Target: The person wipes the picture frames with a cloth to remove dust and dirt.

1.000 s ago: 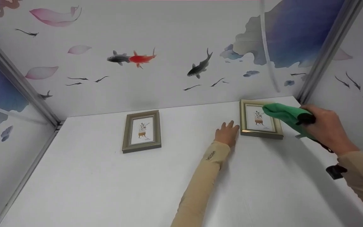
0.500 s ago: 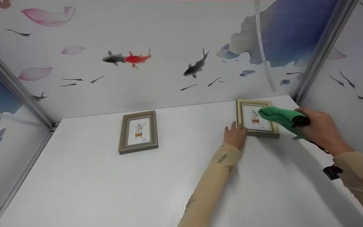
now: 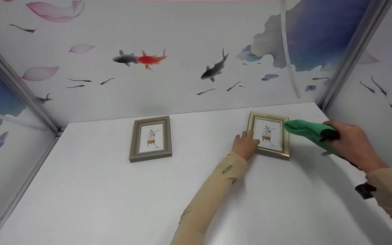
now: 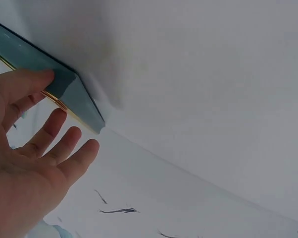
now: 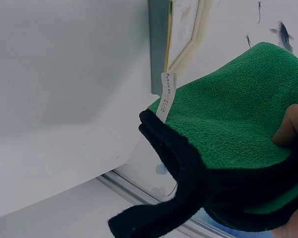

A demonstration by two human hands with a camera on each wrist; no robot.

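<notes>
At its lower left corner, a gold picture frame [image 3: 268,134] with a small potted-plant print is gripped by my left hand [image 3: 244,145]. The left wrist view shows the thumb on the side of the frame [image 4: 50,82], while the other fingers of the left hand [image 4: 35,163] spread near its front edge. My right hand [image 3: 354,144] holds a folded green cloth [image 3: 305,128] with black edging, close to the frame's right side. In the right wrist view a white label hangs from the cloth [image 5: 233,109], and most of that hand is out of sight.
A second, duller picture frame [image 3: 151,139] lies on the white surface [image 3: 114,197] to the left. Behind rises a white panel [image 3: 182,88] printed with fish and petals. Grey metal posts [image 3: 352,51] edge the side panels.
My left hand has come onto the gold frame's corner, and that frame has shifted left and turned slightly. The green cloth stays in my right hand, now beside the frame instead of over it.
</notes>
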